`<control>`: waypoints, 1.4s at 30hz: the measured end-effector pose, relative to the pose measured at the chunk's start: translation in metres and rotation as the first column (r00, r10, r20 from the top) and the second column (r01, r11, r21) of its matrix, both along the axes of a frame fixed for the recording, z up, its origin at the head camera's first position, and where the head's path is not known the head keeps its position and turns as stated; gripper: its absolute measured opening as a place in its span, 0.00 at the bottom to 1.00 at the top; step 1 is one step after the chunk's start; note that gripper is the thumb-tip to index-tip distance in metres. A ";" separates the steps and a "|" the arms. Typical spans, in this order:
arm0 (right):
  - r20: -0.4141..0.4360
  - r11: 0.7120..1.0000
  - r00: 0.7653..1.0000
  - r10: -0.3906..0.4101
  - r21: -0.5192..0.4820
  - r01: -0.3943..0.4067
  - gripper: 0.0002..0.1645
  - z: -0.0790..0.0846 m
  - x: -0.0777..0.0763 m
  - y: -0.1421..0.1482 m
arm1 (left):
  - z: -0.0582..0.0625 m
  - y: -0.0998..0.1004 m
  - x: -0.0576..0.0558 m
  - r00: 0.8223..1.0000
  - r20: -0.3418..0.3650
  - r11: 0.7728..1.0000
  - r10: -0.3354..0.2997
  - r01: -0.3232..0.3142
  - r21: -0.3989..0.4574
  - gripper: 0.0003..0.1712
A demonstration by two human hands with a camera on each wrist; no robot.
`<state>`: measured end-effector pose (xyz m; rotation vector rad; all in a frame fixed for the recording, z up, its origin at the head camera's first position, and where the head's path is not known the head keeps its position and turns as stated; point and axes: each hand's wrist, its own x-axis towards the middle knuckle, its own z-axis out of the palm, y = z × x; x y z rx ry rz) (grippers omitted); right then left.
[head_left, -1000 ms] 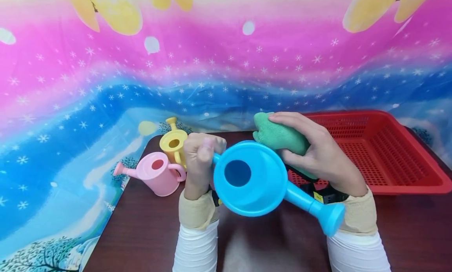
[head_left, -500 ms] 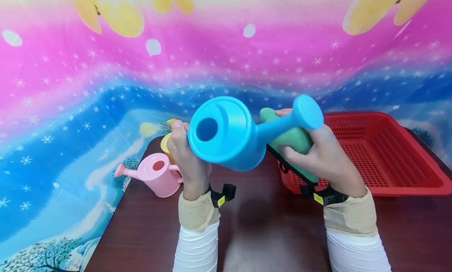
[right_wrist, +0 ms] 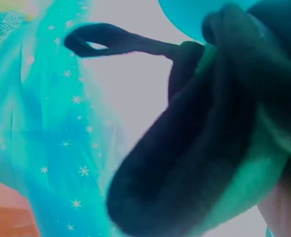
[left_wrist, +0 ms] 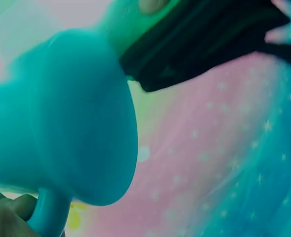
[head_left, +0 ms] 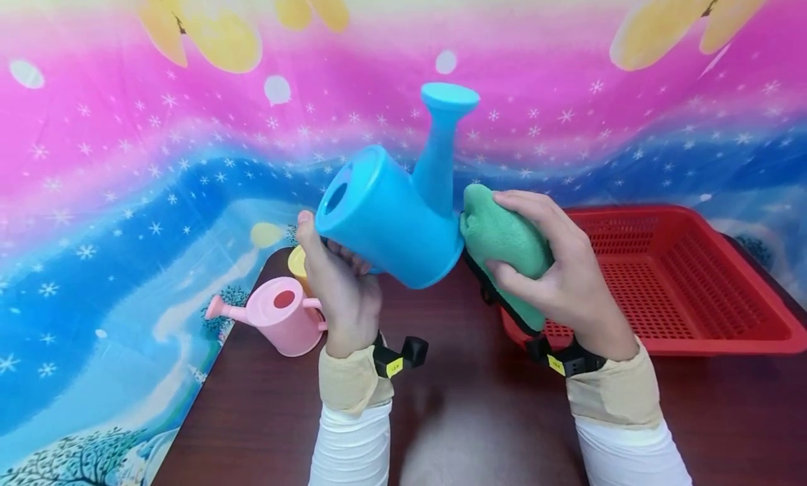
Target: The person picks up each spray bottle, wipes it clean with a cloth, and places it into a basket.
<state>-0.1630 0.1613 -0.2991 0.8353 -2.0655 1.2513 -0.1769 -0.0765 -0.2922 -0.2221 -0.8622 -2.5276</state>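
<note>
A blue watering can (head_left: 391,223) hangs in the air, its spout pointing up and its top tilted toward the left. My left hand (head_left: 343,290) grips it by the handle, which shows at the bottom of the left wrist view below the can's broad base (left_wrist: 86,118). On the right, my right hand (head_left: 567,269) holds a green plush cloth (head_left: 507,237) with black edging, thumb and fingers around it. The cloth appears to meet the can's base edge. Its dark side and a black loop (right_wrist: 120,42) fill much of the right wrist view.
A pink watering can (head_left: 286,321) stands on the brown table (head_left: 252,416) at the left, with a yellow watering can (head_left: 297,263) partly hidden behind it and my left hand. A red plastic basket (head_left: 700,346) sits at the right. A patterned curtain (head_left: 378,108) hangs behind.
My left hand has turned the blue watering can, swinging its spout from lower right to straight up, and raised it. The right hand keeps hold of the cloth, which has shifted slightly.
</note>
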 end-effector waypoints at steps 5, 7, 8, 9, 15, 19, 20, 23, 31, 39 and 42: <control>-0.105 0.994 0.994 -0.025 -0.112 0.014 0.43 -0.001 -0.002 -0.008 | 0.001 0.005 0.001 0.985 -0.002 0.975 -0.175 0.173 0.136 0.34; -0.150 0.987 0.986 -0.074 -0.155 0.051 0.40 -0.002 -0.004 -0.012 | 0.002 0.009 0.001 0.975 0.007 0.960 -0.221 0.216 0.180 0.34; -0.169 0.982 0.980 -0.103 -0.176 0.073 0.39 -0.002 -0.004 -0.014 | 0.002 0.011 0.001 0.970 0.010 0.950 -0.243 0.236 0.204 0.34; -0.186 0.976 0.974 -0.131 -0.198 0.094 0.39 -0.003 -0.004 -0.016 | 0.002 0.013 0.001 0.965 0.017 0.942 -0.261 0.251 0.221 0.34; -0.291 0.931 0.925 -0.246 -0.335 0.142 0.36 -0.007 -0.006 -0.030 | 0.002 0.022 0.002 0.935 0.060 0.895 -0.350 0.315 0.315 0.33; -0.336 0.912 0.902 -0.271 -0.389 0.128 0.34 -0.008 -0.006 -0.038 | 0.002 0.025 0.002 0.920 0.071 0.864 -0.386 0.334 0.377 0.33; -0.344 0.910 0.899 -0.272 -0.397 0.123 0.34 -0.008 -0.006 -0.040 | 0.002 0.026 0.002 0.918 0.072 0.858 -0.391 0.335 0.390 0.33; -0.367 0.906 0.891 -0.267 -0.410 0.103 0.33 -0.009 -0.006 -0.044 | 0.002 0.026 0.002 0.916 0.072 0.847 -0.396 0.334 0.414 0.34; -0.417 0.909 0.867 -0.275 -0.407 0.092 0.31 -0.013 -0.007 -0.053 | -0.001 0.028 -0.001 0.894 0.040 0.790 -0.447 0.373 0.487 0.34; -0.443 0.966 0.882 -0.159 -0.255 0.046 0.23 -0.017 -0.004 -0.058 | -0.001 0.025 -0.003 0.879 0.027 0.723 -0.476 0.374 0.581 0.33; -0.429 0.982 0.898 -0.099 -0.189 0.018 0.21 -0.018 -0.003 -0.058 | -0.001 0.023 -0.004 0.883 0.018 0.710 -0.469 0.365 0.602 0.33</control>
